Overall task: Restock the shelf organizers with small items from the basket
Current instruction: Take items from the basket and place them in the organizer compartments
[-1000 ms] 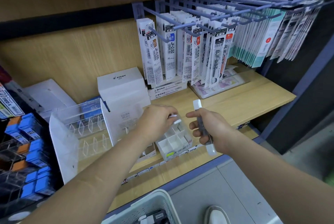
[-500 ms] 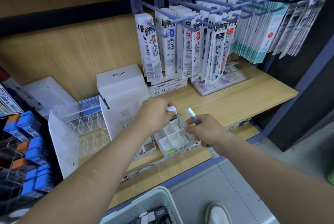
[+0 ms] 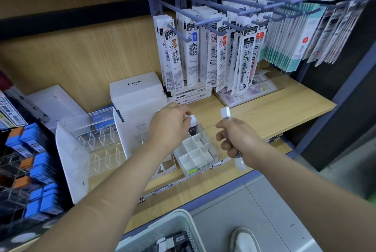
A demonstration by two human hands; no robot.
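the left hand [image 3: 169, 127] pinches a small white-capped case [image 3: 192, 122] over the back cells of the white divided organizer [image 3: 191, 162] on the shelf [image 3: 274, 109]. the right hand [image 3: 239, 140] grips a clear white-capped tube [image 3: 225, 113] just beside the organizer. the basket [image 3: 173, 224] sits below.

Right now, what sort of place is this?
Probably a stationery shop aisle. Pen refill packs hang in rows on hooks, price labels line the shelf front, and a basket of stock sits below.
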